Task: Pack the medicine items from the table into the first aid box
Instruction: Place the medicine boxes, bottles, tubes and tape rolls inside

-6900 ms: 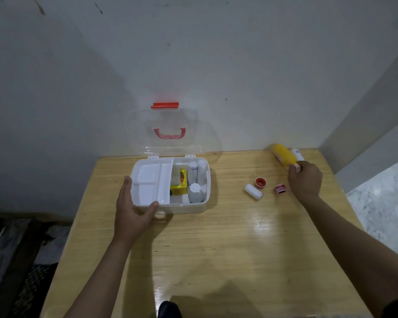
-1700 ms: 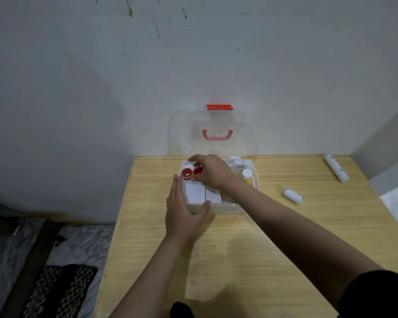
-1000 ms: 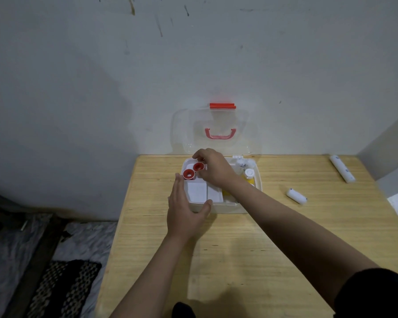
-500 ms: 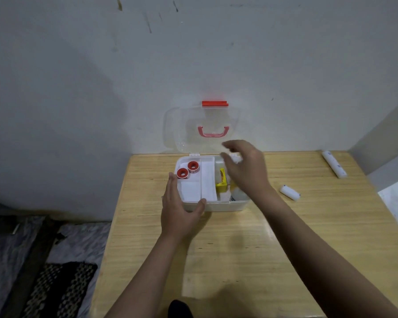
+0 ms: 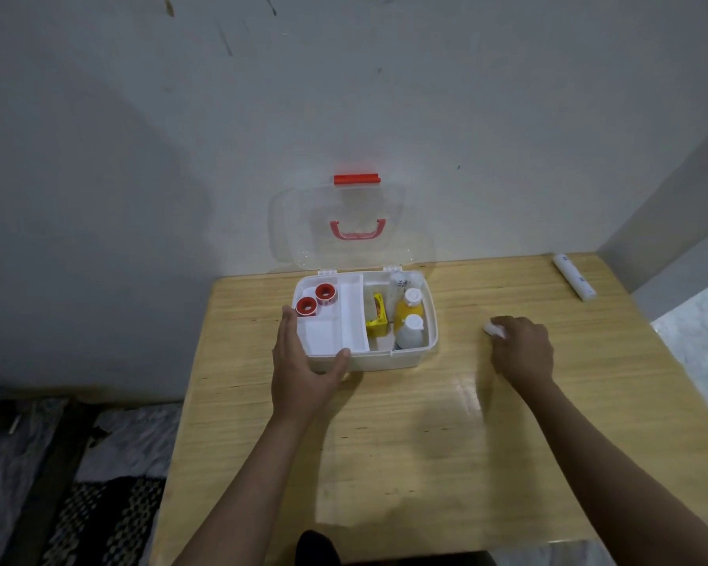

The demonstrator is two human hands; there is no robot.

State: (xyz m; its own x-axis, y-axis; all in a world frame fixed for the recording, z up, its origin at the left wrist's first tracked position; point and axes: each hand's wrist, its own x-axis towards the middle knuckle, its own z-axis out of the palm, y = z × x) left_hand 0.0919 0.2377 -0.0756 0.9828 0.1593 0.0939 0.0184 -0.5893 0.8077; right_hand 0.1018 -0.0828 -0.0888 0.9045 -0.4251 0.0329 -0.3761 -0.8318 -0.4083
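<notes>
The white first aid box [image 5: 385, 359] stands open on the wooden table [image 5: 426, 443], its clear lid [image 5: 303, 230] leaning back against the wall. Two red tape rolls [image 5: 315, 300] lie in its white tray. A yellow packet [image 5: 377, 314], a yellow bottle [image 5: 408, 306] and a white bottle [image 5: 410, 330] fill the right side. My left hand [image 5: 303, 369] grips the box's front left corner. My right hand [image 5: 522, 349] rests on the table over a small white roll [image 5: 493, 329], fingers curled around it. A long white tube [image 5: 574, 276] lies at the far right.
The table sits in a corner, walls behind and to the right. Its left edge drops to a floor with a patterned mat [image 5: 99, 520]. Bare wood stretches in front of the box.
My right hand left the two red tape rolls in the tray, swung right past the box and came down on the small white roll. My left hand stayed on the box.
</notes>
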